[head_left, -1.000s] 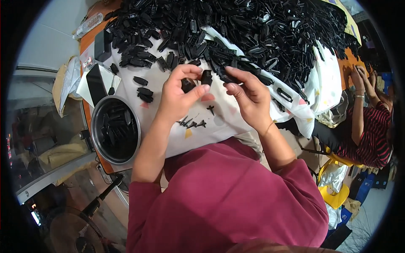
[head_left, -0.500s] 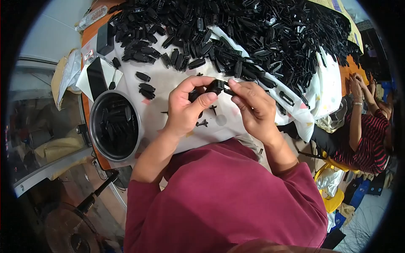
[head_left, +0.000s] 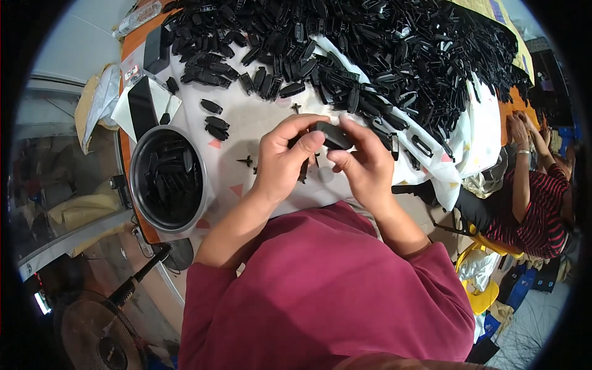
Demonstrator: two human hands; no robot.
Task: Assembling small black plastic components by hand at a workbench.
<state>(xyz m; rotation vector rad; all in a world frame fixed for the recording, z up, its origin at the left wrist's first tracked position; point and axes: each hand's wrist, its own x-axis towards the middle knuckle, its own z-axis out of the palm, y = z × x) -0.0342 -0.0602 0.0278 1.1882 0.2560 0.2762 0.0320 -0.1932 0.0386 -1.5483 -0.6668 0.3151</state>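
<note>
An oblong black piece [head_left: 334, 135] is being pinched near its left end by the thumb and fingers of the left hand [head_left: 285, 157] and toward its right end by those of the right hand [head_left: 368, 157]. It is being held above a white patterned cloth [head_left: 240, 123], on which small black parts [head_left: 245, 161] are being borne. Dark pieces [head_left: 169, 166] are being contained by a round bowl [head_left: 205, 185] to the left. Beyond, the cloth is being covered by a heap of black pieces [head_left: 394, 55].
</note>
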